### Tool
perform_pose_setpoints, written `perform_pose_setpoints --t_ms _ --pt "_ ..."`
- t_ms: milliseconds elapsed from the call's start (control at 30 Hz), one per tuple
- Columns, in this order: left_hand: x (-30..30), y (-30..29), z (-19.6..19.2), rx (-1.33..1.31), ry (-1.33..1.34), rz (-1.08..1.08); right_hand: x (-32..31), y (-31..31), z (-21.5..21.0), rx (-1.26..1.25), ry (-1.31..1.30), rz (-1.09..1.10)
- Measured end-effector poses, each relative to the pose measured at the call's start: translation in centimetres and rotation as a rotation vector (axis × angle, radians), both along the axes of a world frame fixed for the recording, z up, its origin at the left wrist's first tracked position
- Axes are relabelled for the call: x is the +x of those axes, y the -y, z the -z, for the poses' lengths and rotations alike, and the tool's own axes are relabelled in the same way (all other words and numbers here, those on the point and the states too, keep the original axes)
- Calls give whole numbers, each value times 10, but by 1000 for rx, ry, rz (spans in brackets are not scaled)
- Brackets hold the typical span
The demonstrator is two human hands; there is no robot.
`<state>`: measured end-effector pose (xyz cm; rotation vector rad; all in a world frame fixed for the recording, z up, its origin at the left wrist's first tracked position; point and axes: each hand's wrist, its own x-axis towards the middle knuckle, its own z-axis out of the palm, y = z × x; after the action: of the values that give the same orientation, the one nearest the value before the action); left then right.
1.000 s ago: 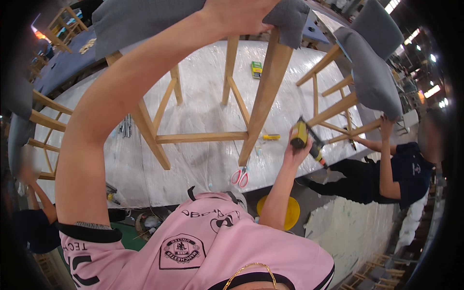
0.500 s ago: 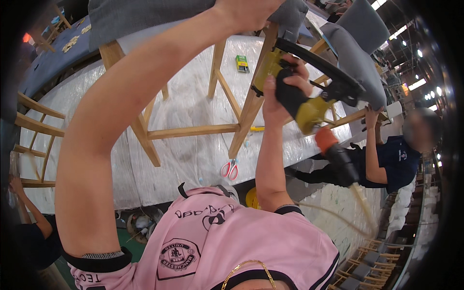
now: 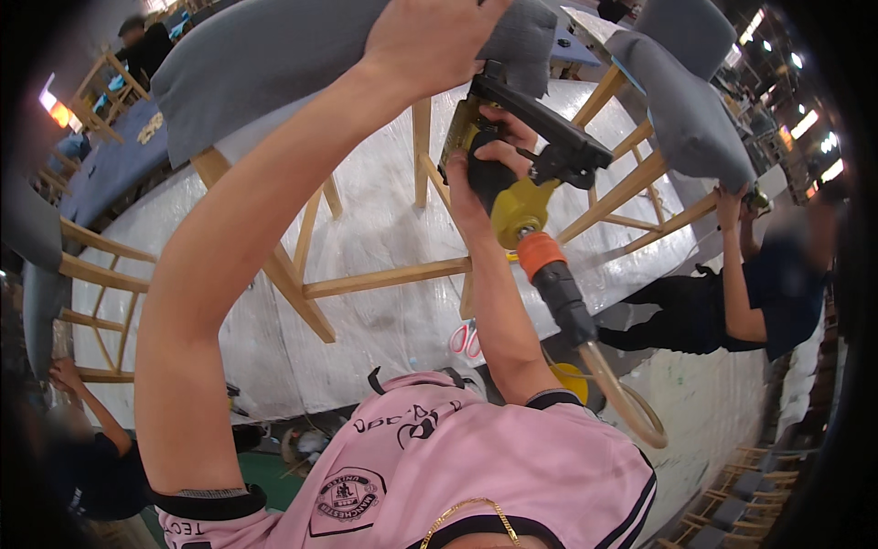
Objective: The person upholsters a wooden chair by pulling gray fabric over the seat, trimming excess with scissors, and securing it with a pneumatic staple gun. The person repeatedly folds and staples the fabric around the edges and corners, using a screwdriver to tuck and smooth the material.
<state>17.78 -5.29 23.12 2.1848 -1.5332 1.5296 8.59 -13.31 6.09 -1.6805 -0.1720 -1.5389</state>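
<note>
A chair with a grey upholstered seat (image 3: 265, 69) and a pale wooden frame (image 3: 389, 277) stands before me. My left hand (image 3: 428, 46) is on the grey fabric at the seat's edge, its fingers bent over it and partly cut off at the top of the picture. My right hand (image 3: 498, 151) is wrapped round the black grip of a yellow and black pneumatic staple gun (image 3: 519, 209). The gun's nose is raised close to the seat's underside, just beside my left hand; whether it touches is hidden. An orange and black coupling (image 3: 553, 279) joins it to an air hose (image 3: 622, 398).
Plastic film covers the worktable (image 3: 366, 343). Red-handled scissors (image 3: 465, 339) lie near its front edge, partly behind my right forearm. Another grey chair (image 3: 681, 119) stands at right, with a person (image 3: 777, 284) holding it. At left, another person's hand (image 3: 64, 375) touches a wooden chair frame (image 3: 101, 274).
The staple gun and my right hand have moved left, nearer my left hand. My left hand has shifted left along the seat's edge. The view has shifted too.
</note>
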Motion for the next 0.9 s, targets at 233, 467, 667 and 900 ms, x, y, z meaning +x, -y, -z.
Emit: perform_pose_setpoints --t_ms 233,467,667,900 --pt "-1 8 0 35 51 -97 3 -2 2 245 -249 -46" --pt "-4 10 2 35 36 -108 -12 -8 -24 773 -113 -608" --pt "7 15 7 6 170 -130 8 10 4 435 -62 -490" --pt "18 16 -6 -4 -7 18 -37 33 16 94 270 -191"
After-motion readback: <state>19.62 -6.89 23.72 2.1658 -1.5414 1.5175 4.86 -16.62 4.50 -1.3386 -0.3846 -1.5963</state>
